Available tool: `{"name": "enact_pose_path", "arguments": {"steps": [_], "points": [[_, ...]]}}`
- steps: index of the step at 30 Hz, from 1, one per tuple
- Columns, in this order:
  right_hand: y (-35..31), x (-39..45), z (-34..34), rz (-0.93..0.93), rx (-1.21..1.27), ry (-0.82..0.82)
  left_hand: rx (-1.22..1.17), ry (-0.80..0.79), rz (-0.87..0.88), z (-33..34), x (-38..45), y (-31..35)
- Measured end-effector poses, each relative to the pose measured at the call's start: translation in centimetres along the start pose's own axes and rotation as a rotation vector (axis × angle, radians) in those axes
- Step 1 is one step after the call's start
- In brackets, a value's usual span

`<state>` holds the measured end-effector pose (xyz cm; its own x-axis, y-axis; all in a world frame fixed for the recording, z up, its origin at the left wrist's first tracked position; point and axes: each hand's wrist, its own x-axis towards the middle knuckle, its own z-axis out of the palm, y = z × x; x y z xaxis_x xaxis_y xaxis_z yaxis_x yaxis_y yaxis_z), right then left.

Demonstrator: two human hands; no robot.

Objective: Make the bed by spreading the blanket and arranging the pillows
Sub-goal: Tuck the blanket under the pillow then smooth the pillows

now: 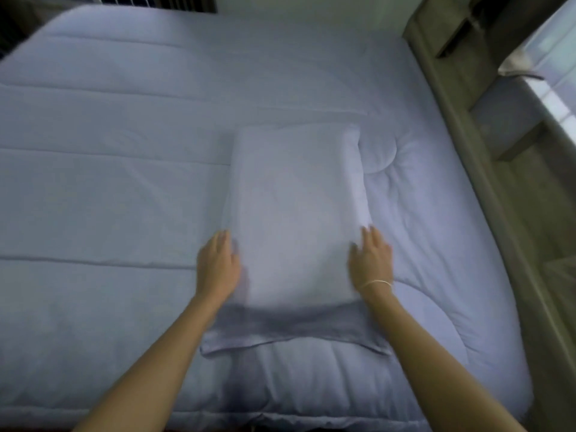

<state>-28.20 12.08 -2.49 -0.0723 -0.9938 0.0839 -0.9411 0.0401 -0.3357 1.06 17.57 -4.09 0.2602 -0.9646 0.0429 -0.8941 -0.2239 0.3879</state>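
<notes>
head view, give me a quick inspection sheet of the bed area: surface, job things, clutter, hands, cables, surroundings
surface: bed covered edge to edge by a pale blue quilted blanket, lying mostly flat, with some puckers to the right of the pillow
job's things: one pale pillow lies on the blanket, its long side running away from the camera; its darker near flap lies flat on the blanket
clutter: nothing seen
hands: left hand rests against the pillow's left edge, right hand against its right edge, fingers straight; thin bracelet on the right wrist
cables: nothing seen
surroundings: beige bed frame along the right, bright window beyond; dark area at top left, too blurred to tell
</notes>
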Motion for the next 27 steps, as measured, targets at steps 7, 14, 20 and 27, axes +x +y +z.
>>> {"name": "enact_pose_path", "arguments": {"steps": [7, 14, 20, 27], "points": [[-3.8, 3.6, 6.0, -0.346, -0.265, -0.417, 0.228, -0.288, 0.088, 6.0, 2.7, 3.2], [3.6, 7.2, 4.4, -0.079, -0.231, -0.326, 0.284, -0.233, 0.115, 6.7, 1.1, 1.1], [-8.4, 12.6, 8.3, -0.416, -0.15, -0.302, 0.289, -0.209, 0.111, 6.8, 1.5, 0.7], [-7.4, 22.9, 11.1, -0.479, -0.26, -0.361, 0.28, -0.224, 0.1, 6.8, 1.5, 0.8]]}}
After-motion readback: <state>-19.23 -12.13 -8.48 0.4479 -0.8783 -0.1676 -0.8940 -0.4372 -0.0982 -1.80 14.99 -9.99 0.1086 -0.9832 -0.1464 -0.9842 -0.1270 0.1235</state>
